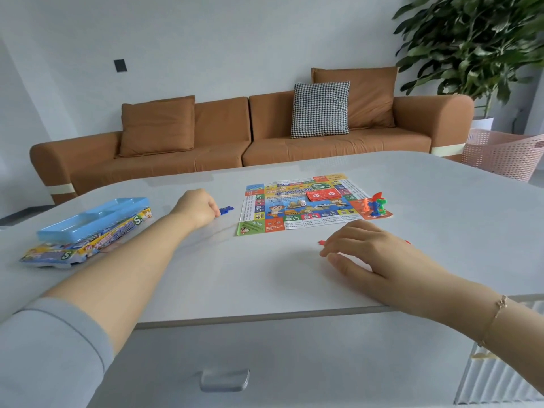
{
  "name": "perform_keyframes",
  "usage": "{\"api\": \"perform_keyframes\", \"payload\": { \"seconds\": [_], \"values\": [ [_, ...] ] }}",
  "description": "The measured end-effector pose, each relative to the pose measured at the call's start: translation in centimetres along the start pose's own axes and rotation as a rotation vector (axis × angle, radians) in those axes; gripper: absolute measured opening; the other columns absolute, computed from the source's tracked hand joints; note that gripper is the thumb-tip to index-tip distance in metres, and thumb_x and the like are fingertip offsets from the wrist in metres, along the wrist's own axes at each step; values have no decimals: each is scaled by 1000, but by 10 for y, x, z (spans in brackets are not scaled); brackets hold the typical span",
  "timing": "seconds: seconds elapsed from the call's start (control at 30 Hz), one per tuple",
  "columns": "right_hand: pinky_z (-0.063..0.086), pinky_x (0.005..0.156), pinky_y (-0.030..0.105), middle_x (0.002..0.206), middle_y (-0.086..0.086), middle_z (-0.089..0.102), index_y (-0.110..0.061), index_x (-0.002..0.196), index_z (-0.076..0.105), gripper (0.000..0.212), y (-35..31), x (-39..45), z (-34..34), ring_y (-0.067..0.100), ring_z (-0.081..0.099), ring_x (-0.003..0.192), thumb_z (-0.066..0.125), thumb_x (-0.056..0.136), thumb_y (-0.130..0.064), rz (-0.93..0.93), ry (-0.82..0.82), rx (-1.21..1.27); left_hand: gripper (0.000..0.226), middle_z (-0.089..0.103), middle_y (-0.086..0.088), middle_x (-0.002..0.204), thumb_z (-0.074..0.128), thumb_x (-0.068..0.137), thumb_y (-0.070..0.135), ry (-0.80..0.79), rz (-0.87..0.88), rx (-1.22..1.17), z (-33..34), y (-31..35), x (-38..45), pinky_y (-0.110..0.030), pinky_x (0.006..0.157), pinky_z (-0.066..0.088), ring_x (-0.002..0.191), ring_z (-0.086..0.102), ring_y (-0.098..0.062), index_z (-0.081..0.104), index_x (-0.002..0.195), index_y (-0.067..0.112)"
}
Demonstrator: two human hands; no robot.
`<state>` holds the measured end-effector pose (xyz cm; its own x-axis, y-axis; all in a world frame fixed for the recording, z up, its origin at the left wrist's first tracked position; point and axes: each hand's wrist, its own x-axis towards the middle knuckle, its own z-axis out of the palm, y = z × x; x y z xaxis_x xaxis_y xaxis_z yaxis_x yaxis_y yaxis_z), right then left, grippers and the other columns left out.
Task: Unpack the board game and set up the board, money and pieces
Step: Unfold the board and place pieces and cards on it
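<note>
Board-game setup on a pale table [265, 278], seen from the person's side. Nearest: right hand [374, 254] palm-down on the tabletop, fingers loosely bent over small red pieces [321, 242] that peek out at the fingertips and at the far side of the hand; can't tell whether it grips them or just covers them. Thin bracelet [497, 312] on that wrist. Left arm in a grey sleeve [44, 348] stretches forward; left hand [198, 207] is curled, fingertips pinching a small blue piece [226, 210] that rests on the table just left of the board. Far left: game box [88, 244] lying flat, with a light-blue plastic tray [94, 219] on top of it. Further out, centre-right: paper board [300, 206] spread flat, a red card stack [323, 195] and a white die [302, 203] on it. At the board's right corner a cluster of upright pawns [375, 206], orange, blue and green, touching or nearly so. Behind the table: brown sofa [235, 142] with a houndstooth cushion [321, 108], pink basket [506, 154] and leafy plant [471, 39] at right.
</note>
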<state>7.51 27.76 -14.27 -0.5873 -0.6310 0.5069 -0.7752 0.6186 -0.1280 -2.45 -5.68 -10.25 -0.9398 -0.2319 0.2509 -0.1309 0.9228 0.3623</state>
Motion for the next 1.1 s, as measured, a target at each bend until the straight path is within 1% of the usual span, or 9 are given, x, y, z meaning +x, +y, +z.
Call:
{"api": "perform_keyframes", "payload": {
  "seconds": [0.17, 0.27, 0.4, 0.53, 0.6, 0.7, 0.83, 0.93, 1.1],
  "values": [
    [41, 89, 18, 106, -17, 64, -25, 105, 68, 39, 1, 2, -2, 2, 51, 106, 35, 96, -45, 26, 58, 74, 32, 69, -9, 110, 47, 85, -5, 50, 33, -23, -8, 18, -16, -30, 90, 47, 105, 60, -26, 74, 95, 11],
    [38, 85, 10, 98, -20, 64, -21, 103, 70, 29, 4, 1, -9, -4, 52, 99, 44, 94, -32, 162, 171, 230, 34, 70, -3, 101, 46, 83, -3, 220, 211, -102, -14, 59, -45, -29, 86, 48, 97, 61, -21, 74, 88, 15],
    [34, 74, 1, 90, -18, 63, -20, 94, 70, 26, 6, -5, -16, -12, 51, 88, 47, 92, -6, 389, 303, 343, 34, 68, 2, 93, 47, 82, 1, 169, 391, -189, -2, 113, -96, -24, 74, 45, 87, 61, -17, 73, 82, 22],
    [43, 81, 22, 91, -11, 62, -23, 88, 69, 37, 11, -7, -16, 6, 53, 89, 44, 84, 4, 490, 338, 314, 32, 69, 2, 98, 47, 84, 2, 45, 495, -206, 25, 130, -119, -23, 78, 46, 88, 61, -14, 73, 94, 19],
    [40, 79, 26, 96, -5, 63, -22, 88, 71, 37, 14, -5, -15, 12, 52, 94, 44, 84, 3, 535, 313, 273, 33, 67, 0, 108, 46, 86, 2, -4, 527, -185, 37, 130, -122, -25, 85, 46, 97, 60, -15, 70, 104, 17],
    [33, 75, 24, 103, 2, 64, -21, 89, 72, 35, 17, 1, -14, 15, 49, 99, 44, 84, 0, 553, 268, 211, 36, 65, -2, 114, 46, 88, 1, -12, 562, -162, 47, 125, -124, -29, 91, 46, 105, 59, -18, 69, 112, 15],
    [31, 83, 21, 114, 0, 62, -16, 101, 71, 32, 19, 9, -10, 17, 45, 115, 47, 85, -2, 508, 162, 106, 39, 69, -1, 107, 46, 86, -3, -27, 610, -172, 54, 114, -124, -33, 92, 47, 104, 61, -20, 74, 105, 18],
    [38, 98, 31, 120, 3, 63, -15, 106, 70, 35, 19, 11, -8, 21, 45, 119, 47, 83, -2, 452, 75, 11, 40, 70, -1, 104, 46, 86, -4, -17, 615, -170, 50, 108, -125, -31, 91, 47, 102, 61, -19, 75, 103, 18],
    [39, 98, 34, 122, 3, 62, -18, 107, 71, 43, 20, 13, -10, 20, 43, 120, 42, 81, 0, 543, 23, 11, 42, 69, 0, 103, 42, 83, -2, 4, 560, -103, 39, 98, -125, -29, 90, 46, 101, 60, -18, 75, 98, 19]
  ]
}}
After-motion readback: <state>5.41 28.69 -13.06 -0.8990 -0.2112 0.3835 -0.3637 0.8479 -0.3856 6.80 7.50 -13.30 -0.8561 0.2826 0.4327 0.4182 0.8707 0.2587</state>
